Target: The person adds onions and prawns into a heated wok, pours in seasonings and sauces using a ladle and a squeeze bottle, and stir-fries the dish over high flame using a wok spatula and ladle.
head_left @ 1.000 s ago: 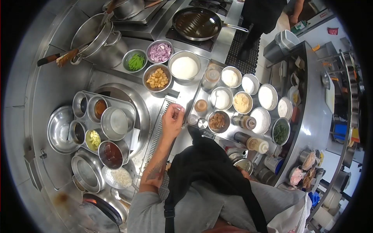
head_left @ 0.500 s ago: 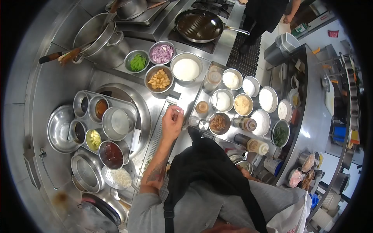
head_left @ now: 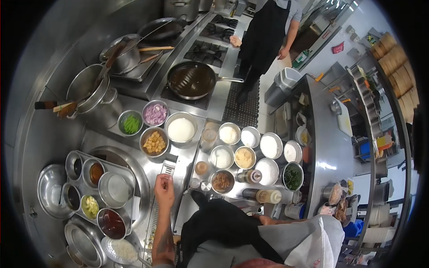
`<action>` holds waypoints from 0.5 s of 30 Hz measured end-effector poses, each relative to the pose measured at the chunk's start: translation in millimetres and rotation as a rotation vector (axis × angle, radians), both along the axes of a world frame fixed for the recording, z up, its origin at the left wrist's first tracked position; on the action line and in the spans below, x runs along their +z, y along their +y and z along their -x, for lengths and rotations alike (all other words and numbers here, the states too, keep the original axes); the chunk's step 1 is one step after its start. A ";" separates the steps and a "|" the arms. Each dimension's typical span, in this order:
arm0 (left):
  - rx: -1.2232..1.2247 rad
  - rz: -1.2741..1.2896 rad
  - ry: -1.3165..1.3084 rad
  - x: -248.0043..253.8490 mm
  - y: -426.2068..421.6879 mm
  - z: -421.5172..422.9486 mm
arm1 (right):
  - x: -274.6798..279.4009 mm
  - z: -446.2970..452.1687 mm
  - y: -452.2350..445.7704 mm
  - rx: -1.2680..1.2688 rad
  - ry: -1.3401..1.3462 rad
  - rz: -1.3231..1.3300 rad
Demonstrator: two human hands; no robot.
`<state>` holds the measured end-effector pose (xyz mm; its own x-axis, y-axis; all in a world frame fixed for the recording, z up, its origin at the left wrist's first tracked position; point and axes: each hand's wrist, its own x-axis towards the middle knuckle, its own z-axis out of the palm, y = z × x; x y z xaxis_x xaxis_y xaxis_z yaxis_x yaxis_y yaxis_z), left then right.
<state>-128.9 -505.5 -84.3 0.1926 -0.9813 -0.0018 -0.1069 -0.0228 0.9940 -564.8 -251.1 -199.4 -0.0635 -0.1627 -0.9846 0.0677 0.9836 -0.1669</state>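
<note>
My left hand (head_left: 164,190) hovers over the steel counter beside the grooved metal strip (head_left: 152,223), its fingers curled together and nothing visible in them. Beyond it is a bowl of golden fried cubes (head_left: 154,142). To its right are a small brown-topped jar (head_left: 201,168) and a bowl of brown pieces (head_left: 222,182). My right hand (head_left: 267,219) is low beside the black apron (head_left: 223,223), near the counter's front edge; its fingers are mostly hidden.
A pan of dark oil (head_left: 191,81) sits on the stove. At left are a tray of sauce bowls (head_left: 134,178) and a tall pot (head_left: 96,96). Bowls of white powder (head_left: 271,145) and squeeze bottles (head_left: 268,196) crowd the right. A co-worker (head_left: 263,35) stands behind the stove's end.
The head view has tilted up and shifted, showing more stove and more of the co-worker. The counter items appear lower and further left. My left hand stays closed over the counter.
</note>
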 end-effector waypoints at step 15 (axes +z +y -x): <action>-0.155 0.014 -1.243 -32.7 -301.7 -54.3 | -19.8 76.5 54.9 0.636 0.467 0.435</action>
